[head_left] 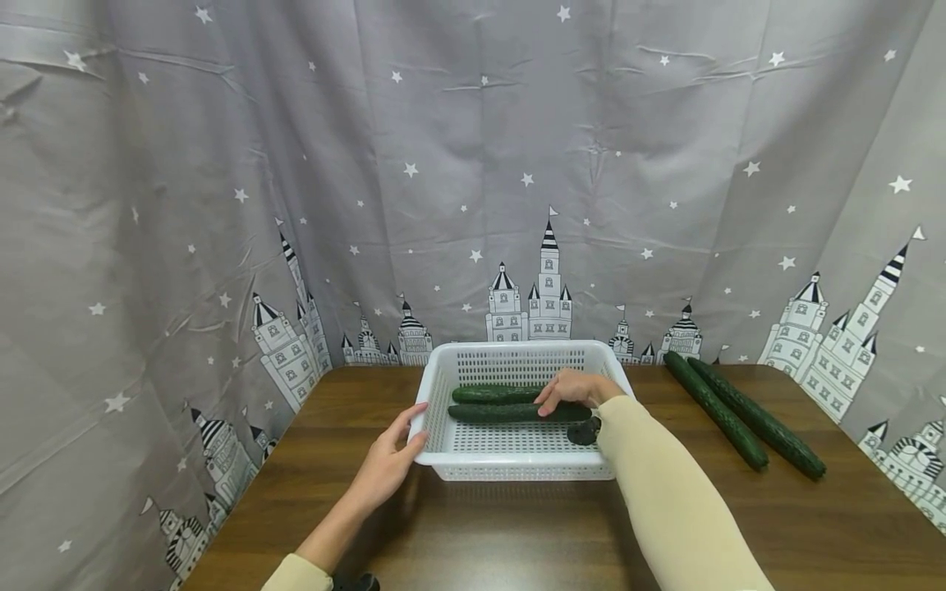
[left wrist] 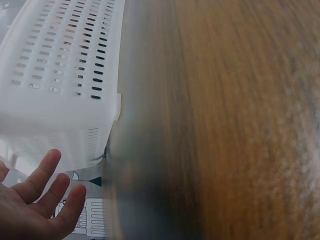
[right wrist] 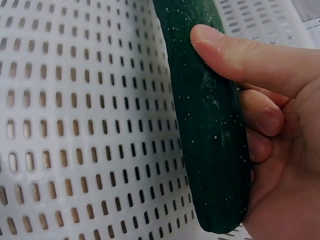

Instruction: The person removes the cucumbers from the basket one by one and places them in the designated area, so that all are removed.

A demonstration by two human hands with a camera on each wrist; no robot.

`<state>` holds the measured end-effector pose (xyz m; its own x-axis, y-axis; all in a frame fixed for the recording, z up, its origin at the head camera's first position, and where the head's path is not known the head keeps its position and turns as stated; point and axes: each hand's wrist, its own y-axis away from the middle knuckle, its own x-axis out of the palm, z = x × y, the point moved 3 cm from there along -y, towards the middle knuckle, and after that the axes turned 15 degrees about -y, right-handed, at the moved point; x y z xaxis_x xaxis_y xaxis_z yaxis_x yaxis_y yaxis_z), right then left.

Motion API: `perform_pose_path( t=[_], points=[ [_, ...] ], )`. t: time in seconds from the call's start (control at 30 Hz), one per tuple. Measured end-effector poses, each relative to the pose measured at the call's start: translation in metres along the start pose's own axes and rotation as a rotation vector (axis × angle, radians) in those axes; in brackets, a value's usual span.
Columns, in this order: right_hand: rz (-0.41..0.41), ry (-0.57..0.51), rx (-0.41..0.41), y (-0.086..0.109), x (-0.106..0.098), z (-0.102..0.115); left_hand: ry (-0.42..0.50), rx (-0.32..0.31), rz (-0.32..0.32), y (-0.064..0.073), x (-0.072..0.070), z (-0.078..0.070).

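Note:
A white perforated plastic basket (head_left: 517,469) stands on the table with two dark green cucumbers lying side by side along its length. My right hand (head_left: 576,387) reaches in over the right side and holds the nearer cucumber (head_left: 488,413). In the right wrist view the thumb lies across that cucumber (right wrist: 205,125) with the fingers on its other side. Behind it rests the farther cucumber (head_left: 488,395), partly hidden by the hand. At the basket's left rim, my left hand (head_left: 392,451) touches with thumb and index finger; its other fingers (left wrist: 70,210) are spread, nearly straight, beside the end wall.
Two more cucumbers, a left one (head_left: 717,410) and a right one (head_left: 761,419), lie slantwise on the wooden table (head_left: 517,533) right of the basket. A grey curtain (head_left: 473,164) printed with stars and castles hangs behind the table and along its sides.

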<state>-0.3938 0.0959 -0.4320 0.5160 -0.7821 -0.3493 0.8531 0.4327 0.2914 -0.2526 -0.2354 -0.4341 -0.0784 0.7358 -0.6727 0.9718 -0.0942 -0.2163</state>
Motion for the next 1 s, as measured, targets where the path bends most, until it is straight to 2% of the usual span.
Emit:
perform_pose_path(
  t=[0.37, 0.53, 1.0],
  points=[
    [-0.004, 0.004, -0.050, 0.004, -0.006, 0.009, -0.004, -0.002, -0.002, 0.000, 0.002, 0.002],
    [-0.027, -0.024, -0.072, 0.006, -0.013, 0.019, -0.003, 0.001, -0.002, 0.000, 0.001, 0.002],
    [-0.068, 0.013, -0.142, 0.016, -0.037, 0.041, -0.006, -0.002, 0.003, -0.001, 0.001, 0.001]
  ],
)
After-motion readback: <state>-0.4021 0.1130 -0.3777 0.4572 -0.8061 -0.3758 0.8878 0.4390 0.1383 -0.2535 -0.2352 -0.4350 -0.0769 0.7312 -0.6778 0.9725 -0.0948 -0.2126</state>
